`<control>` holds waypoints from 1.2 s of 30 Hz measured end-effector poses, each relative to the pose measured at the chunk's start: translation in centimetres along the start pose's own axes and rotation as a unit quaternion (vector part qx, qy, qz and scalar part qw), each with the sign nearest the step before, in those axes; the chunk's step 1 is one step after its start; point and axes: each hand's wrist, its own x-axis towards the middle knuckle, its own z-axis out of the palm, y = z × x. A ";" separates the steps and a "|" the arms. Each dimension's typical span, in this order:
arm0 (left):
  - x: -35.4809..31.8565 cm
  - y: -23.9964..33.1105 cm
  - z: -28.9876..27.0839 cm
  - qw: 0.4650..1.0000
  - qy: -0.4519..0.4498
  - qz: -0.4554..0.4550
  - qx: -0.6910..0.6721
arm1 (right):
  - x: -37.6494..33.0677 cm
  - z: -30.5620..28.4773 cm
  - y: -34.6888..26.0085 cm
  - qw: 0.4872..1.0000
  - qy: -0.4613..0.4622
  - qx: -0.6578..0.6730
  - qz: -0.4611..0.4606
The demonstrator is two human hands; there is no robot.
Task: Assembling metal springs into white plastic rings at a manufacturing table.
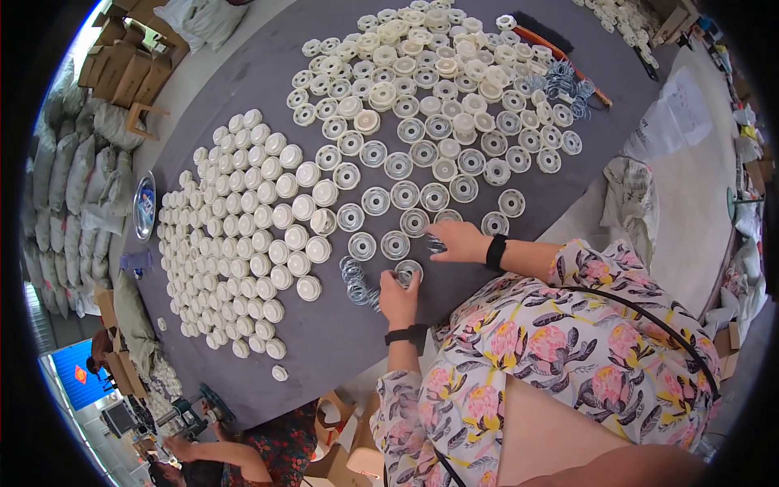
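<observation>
My left hand [398,302] is closed around a round translucent plastic cup [409,271] near the table's front edge. Just left of it lies a pile of metal coil springs [355,280]. My right hand [461,242] is closed, its fingertips on a metal spring [436,244] beside the nearest open cups. Open round cups like this one [395,244], each with a ring and a centre hole, stand in loose rows ahead of my hands. Capped white round pieces [309,287] fill the left side of the table.
The grey table [341,329] carries a heap of translucent plastic rings [406,49] at the back. A brush [540,36] and more springs [568,85] lie at the far right. A metal tray [144,207] is at the left edge. Another person [235,458] works at lower left.
</observation>
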 end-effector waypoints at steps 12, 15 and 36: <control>-2.2 -1.7 -0.2 0.998 0.032 -0.002 -0.046 | 0.4 -12.8 8.4 0.960 0.250 0.125 0.018; -4.6 -2.0 -2.0 0.999 0.043 -0.010 0.015 | -0.3 -20.5 19.6 0.861 0.492 0.119 0.054; -3.2 2.4 2.0 0.971 0.145 -0.055 0.181 | -14.2 -36.8 42.8 0.863 0.358 -0.145 0.326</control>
